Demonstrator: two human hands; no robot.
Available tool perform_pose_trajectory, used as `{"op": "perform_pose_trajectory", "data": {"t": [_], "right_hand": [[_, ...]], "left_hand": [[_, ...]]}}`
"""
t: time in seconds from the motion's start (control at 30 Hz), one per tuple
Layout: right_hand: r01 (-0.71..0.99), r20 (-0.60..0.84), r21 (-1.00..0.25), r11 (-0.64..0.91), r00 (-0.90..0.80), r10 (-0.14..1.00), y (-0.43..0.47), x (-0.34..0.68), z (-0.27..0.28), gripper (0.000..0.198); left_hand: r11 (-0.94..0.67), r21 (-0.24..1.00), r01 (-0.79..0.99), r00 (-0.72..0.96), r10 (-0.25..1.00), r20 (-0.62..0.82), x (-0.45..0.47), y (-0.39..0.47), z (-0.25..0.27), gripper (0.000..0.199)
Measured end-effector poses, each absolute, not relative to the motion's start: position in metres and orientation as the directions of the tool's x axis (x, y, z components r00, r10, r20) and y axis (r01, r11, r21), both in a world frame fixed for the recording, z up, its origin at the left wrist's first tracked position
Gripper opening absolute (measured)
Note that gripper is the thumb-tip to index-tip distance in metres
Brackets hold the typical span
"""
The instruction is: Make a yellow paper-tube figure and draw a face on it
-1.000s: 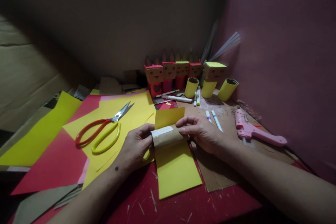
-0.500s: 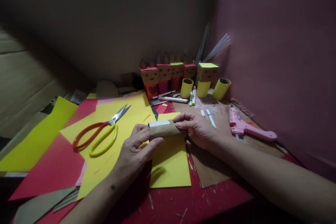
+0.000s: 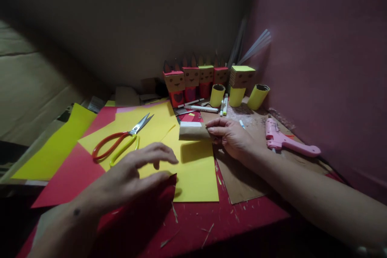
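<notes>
The right hand [image 3: 231, 136] pinches the right end of a cardboard tube [image 3: 193, 133] above yellow paper [image 3: 199, 185] near the table's [image 3: 193, 219] front edge. The left hand [image 3: 130, 173], thumb and fingers parted, hovers by the paper's left edge. Scissors [image 3: 133, 132] lie beyond it.

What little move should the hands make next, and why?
Perhaps lower the left hand to steady the yellow strip: that hand seems empty, open near the strip's left edge, while the right hand holds the brown tube above the strip.

Matt cardboard tube [image 3: 193, 134], smooth paper [image 3: 199, 181]
</notes>
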State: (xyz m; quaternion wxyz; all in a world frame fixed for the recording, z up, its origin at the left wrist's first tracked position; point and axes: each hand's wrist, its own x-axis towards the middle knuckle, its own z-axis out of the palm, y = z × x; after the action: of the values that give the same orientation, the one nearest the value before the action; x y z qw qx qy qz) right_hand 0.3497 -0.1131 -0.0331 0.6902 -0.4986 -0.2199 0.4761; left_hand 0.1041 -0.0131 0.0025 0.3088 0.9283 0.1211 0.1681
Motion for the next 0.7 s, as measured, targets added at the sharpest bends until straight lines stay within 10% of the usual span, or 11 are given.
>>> {"op": "perform_pose_trajectory", "data": {"t": [0.4, 0.7], "right_hand": [[-0.501, -0.131, -0.862, 0.079, 0.371, 0.919, -0.116, 0.347, -0.033, 0.021], [-0.458, 0.041, -0.884, 0.095, 0.127, 0.991, -0.127, 0.335, -0.02, 0.031]], "left_hand": [[-0.972, -0.227, -0.068, 0.958, -0.127, 0.256, 0.098, -0.062, -0.024, 0.03], [-0.956, -0.184, 0.231, 0.865, 0.115, 0.488, 0.12, -0.044, 0.001, 0.021]]}}
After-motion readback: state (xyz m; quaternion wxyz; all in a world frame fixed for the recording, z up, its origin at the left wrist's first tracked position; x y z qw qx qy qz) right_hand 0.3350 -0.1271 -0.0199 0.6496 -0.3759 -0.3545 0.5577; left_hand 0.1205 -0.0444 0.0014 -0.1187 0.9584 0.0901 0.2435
